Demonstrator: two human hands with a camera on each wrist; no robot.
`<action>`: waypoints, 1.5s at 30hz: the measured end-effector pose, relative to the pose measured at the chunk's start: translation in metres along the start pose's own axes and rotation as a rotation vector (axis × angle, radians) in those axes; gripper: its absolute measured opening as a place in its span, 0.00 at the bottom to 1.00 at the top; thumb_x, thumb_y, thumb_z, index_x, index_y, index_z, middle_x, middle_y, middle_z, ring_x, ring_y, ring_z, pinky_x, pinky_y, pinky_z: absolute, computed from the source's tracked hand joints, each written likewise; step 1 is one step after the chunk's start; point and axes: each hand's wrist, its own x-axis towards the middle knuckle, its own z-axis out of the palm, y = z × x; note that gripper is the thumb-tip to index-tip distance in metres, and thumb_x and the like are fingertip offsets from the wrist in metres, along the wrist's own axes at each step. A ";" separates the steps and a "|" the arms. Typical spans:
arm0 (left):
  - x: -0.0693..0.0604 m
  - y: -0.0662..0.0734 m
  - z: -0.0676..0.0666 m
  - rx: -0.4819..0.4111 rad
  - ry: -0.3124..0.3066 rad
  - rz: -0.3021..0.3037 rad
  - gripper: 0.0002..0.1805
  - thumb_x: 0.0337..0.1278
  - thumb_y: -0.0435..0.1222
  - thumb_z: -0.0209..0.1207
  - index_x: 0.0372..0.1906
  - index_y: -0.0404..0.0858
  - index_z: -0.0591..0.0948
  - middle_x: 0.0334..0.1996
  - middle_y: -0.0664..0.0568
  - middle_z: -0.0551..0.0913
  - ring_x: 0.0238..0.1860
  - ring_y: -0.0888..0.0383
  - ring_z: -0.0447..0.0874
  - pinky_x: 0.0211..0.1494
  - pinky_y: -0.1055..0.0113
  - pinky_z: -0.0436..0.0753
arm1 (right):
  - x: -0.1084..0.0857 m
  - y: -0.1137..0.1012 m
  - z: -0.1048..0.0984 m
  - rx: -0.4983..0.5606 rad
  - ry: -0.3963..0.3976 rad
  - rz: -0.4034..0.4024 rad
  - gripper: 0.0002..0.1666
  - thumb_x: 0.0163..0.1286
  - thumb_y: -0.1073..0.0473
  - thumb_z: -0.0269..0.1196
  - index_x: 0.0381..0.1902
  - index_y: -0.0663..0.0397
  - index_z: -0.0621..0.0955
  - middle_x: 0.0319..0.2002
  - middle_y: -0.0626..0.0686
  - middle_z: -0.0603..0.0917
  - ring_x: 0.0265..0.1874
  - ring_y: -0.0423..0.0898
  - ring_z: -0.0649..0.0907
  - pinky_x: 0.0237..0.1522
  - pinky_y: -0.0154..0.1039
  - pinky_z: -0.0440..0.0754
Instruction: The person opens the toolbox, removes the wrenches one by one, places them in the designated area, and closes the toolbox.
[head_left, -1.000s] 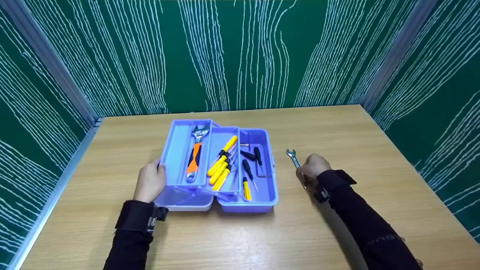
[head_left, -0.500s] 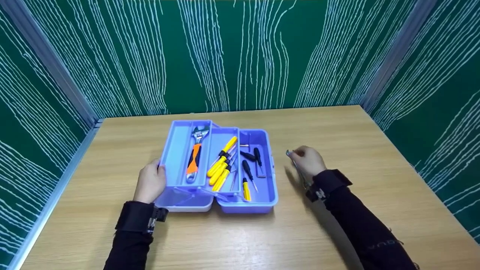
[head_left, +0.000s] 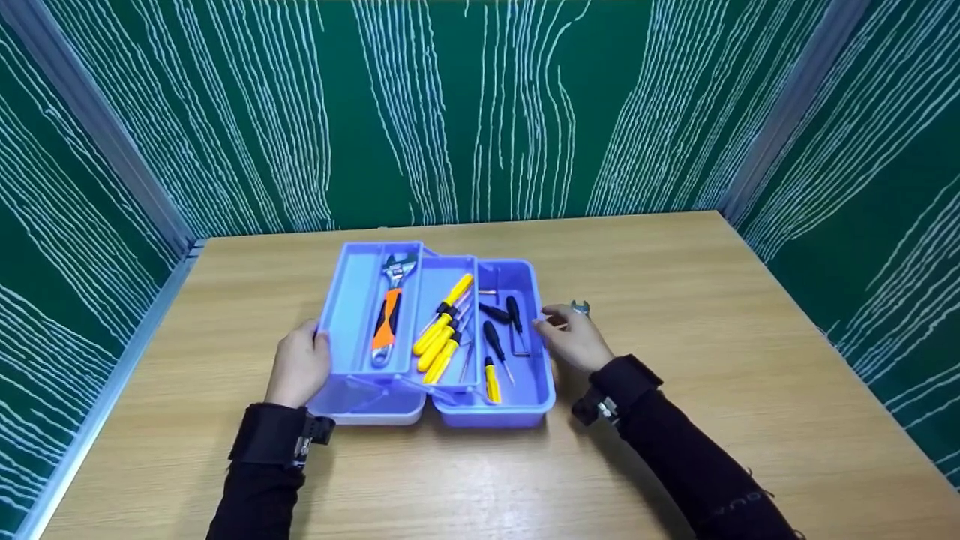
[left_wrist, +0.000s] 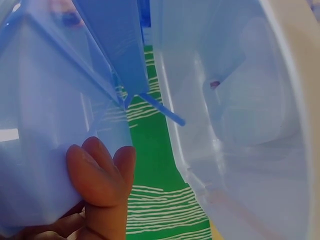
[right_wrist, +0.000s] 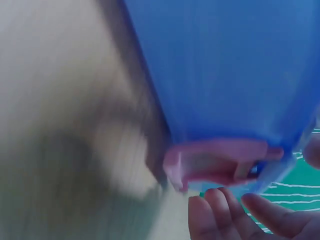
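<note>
A purple-blue toolbox (head_left: 495, 416) stands unfolded on the table, its two trays (head_left: 352, 315) spread to the left. My left hand (head_left: 296, 364) grips the outer tray's left edge; in the left wrist view, fingers (left_wrist: 100, 170) press against its wall. Beside the box's right wall is my right hand (head_left: 576, 341), fingers extended near the rim. The right wrist view has those fingers (right_wrist: 217, 210) by a pink latch (right_wrist: 220, 157); contact is unclear. An open-ended wrench (head_left: 580, 306) shows its head behind the right hand, which hides the remainder.
An adjustable wrench (head_left: 387, 315) with an orange-black handle lies in the outer tray. Several yellow screwdrivers (head_left: 442, 341) fill the second tray. Black-handled small tools (head_left: 495, 337) lie in the box bottom. Green walls (head_left: 517, 112) stand behind and beside the wooden table (head_left: 480, 487).
My right hand has left the wrench and moved left to the toolbox's right side. The left hand keeps its hold on the tray.
</note>
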 end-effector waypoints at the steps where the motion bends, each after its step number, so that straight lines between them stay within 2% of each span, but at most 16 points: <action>1: 0.000 0.000 0.000 0.000 -0.003 -0.002 0.20 0.72 0.30 0.41 0.59 0.21 0.73 0.38 0.32 0.81 0.31 0.49 0.77 0.34 0.64 0.75 | -0.001 0.000 0.002 0.005 -0.001 0.000 0.29 0.71 0.54 0.57 0.63 0.70 0.73 0.51 0.68 0.82 0.50 0.60 0.81 0.53 0.51 0.81; 3: -0.001 -0.001 0.000 -0.002 -0.003 0.000 0.20 0.72 0.30 0.41 0.60 0.21 0.72 0.40 0.31 0.81 0.33 0.47 0.79 0.36 0.61 0.77 | -0.001 0.000 0.005 0.016 0.003 -0.004 0.27 0.70 0.57 0.58 0.62 0.69 0.74 0.50 0.67 0.82 0.47 0.58 0.82 0.50 0.47 0.82; 5: -0.001 -0.001 0.001 -0.005 0.003 0.007 0.21 0.72 0.29 0.41 0.60 0.20 0.72 0.44 0.28 0.81 0.38 0.42 0.81 0.42 0.54 0.80 | -0.002 0.000 0.008 0.028 0.004 -0.017 0.25 0.70 0.59 0.58 0.60 0.69 0.75 0.49 0.66 0.83 0.45 0.56 0.83 0.48 0.45 0.83; 9: -0.001 -0.003 0.002 -0.008 0.014 0.022 0.21 0.71 0.29 0.41 0.60 0.19 0.72 0.50 0.25 0.80 0.49 0.36 0.81 0.55 0.45 0.78 | -0.002 0.001 0.011 0.048 0.003 -0.033 0.24 0.68 0.62 0.57 0.59 0.70 0.76 0.49 0.67 0.82 0.44 0.55 0.84 0.47 0.45 0.84; 17: 0.002 0.001 -0.002 -0.002 -0.009 -0.002 0.22 0.71 0.31 0.41 0.62 0.21 0.70 0.51 0.26 0.80 0.49 0.37 0.81 0.55 0.45 0.79 | -0.004 0.000 0.015 0.078 -0.001 -0.023 0.27 0.63 0.67 0.56 0.61 0.71 0.74 0.52 0.69 0.80 0.42 0.54 0.85 0.42 0.42 0.87; 20: 0.002 0.005 -0.004 0.015 -0.011 -0.008 0.24 0.71 0.33 0.42 0.65 0.22 0.68 0.55 0.27 0.78 0.53 0.37 0.79 0.59 0.44 0.76 | -0.005 0.000 0.015 0.071 -0.007 -0.017 0.28 0.63 0.67 0.56 0.62 0.71 0.72 0.54 0.69 0.79 0.43 0.55 0.85 0.41 0.42 0.87; 25: 0.004 0.023 -0.007 0.045 0.016 0.006 0.29 0.70 0.37 0.47 0.69 0.24 0.64 0.62 0.29 0.72 0.63 0.36 0.71 0.68 0.44 0.69 | -0.006 0.000 0.015 0.068 -0.018 -0.011 0.30 0.63 0.67 0.56 0.64 0.72 0.71 0.56 0.69 0.78 0.43 0.56 0.85 0.41 0.42 0.87; 29: 0.008 0.047 -0.007 0.097 0.037 0.032 0.32 0.69 0.40 0.51 0.70 0.25 0.63 0.64 0.30 0.70 0.64 0.37 0.68 0.68 0.44 0.67 | -0.006 -0.001 0.016 0.083 -0.028 -0.007 0.31 0.63 0.67 0.56 0.64 0.72 0.70 0.56 0.70 0.78 0.43 0.56 0.85 0.40 0.42 0.87; 32: 0.013 0.065 -0.006 0.138 0.028 0.060 0.32 0.68 0.42 0.52 0.70 0.26 0.64 0.66 0.30 0.68 0.65 0.38 0.66 0.70 0.44 0.66 | -0.006 0.000 0.016 0.091 -0.029 0.001 0.31 0.63 0.67 0.56 0.65 0.71 0.70 0.57 0.69 0.77 0.44 0.57 0.85 0.41 0.42 0.87; 36: 0.022 0.087 -0.003 0.174 -0.052 0.105 0.34 0.68 0.43 0.53 0.70 0.25 0.64 0.67 0.30 0.67 0.69 0.38 0.66 0.73 0.45 0.63 | -0.006 0.001 0.016 0.073 -0.017 -0.015 0.31 0.63 0.67 0.56 0.64 0.71 0.71 0.55 0.69 0.79 0.44 0.57 0.86 0.42 0.43 0.87; 39: 0.031 0.099 0.000 0.217 -0.141 0.103 0.36 0.68 0.45 0.52 0.70 0.24 0.63 0.67 0.30 0.68 0.67 0.40 0.68 0.73 0.47 0.65 | -0.005 0.002 0.017 0.059 -0.009 -0.033 0.30 0.63 0.67 0.55 0.64 0.71 0.71 0.54 0.69 0.80 0.44 0.57 0.86 0.43 0.44 0.87; 42: 0.040 0.107 0.004 0.277 -0.240 0.066 0.32 0.68 0.46 0.52 0.65 0.25 0.69 0.58 0.32 0.76 0.54 0.43 0.78 0.59 0.53 0.78 | -0.006 0.003 0.016 0.058 -0.007 -0.043 0.30 0.63 0.67 0.55 0.63 0.72 0.71 0.54 0.69 0.80 0.44 0.57 0.85 0.44 0.44 0.87; 44: 0.046 0.110 0.007 0.327 -0.294 0.040 0.28 0.68 0.46 0.52 0.58 0.26 0.74 0.46 0.38 0.79 0.41 0.48 0.79 0.44 0.60 0.80 | -0.006 0.003 0.016 0.055 -0.007 -0.050 0.30 0.63 0.67 0.55 0.63 0.72 0.72 0.54 0.70 0.79 0.44 0.56 0.85 0.44 0.44 0.87; 45: 0.048 0.111 0.009 0.351 -0.317 0.030 0.24 0.67 0.46 0.52 0.53 0.27 0.77 0.40 0.41 0.78 0.35 0.50 0.77 0.36 0.63 0.77 | -0.007 0.003 0.015 0.053 -0.007 -0.054 0.30 0.63 0.66 0.55 0.63 0.72 0.72 0.54 0.70 0.79 0.44 0.56 0.85 0.44 0.44 0.87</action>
